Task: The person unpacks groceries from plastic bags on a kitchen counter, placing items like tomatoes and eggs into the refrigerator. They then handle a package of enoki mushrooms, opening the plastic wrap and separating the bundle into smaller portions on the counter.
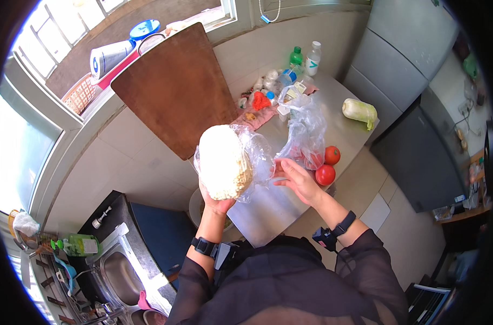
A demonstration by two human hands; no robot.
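Observation:
My left hand [215, 200] holds up a pale, bumpy cauliflower head [226, 162] from below. Strong light washes out most of its surface. Clear plastic film [258, 156] is loosely around it and bunches out on the right side. At the film's right edge is my right hand [297, 178], with its fingers apart and the fingertips by the film; whether they touch it I cannot tell. Just beyond that hand, a thin plastic bag [305, 130] with red things in its lower part stands on the metal table [266, 215]. Two tomatoes [325, 174] lie against the bag.
A large wooden board [177, 89] leans against the wall below the window. Bottles [312, 59] and packaging stand at the table's back, with a napa cabbage [359, 113] near its right edge. A steel sink [122, 272] is lower left, a refrigerator [396, 53] at right.

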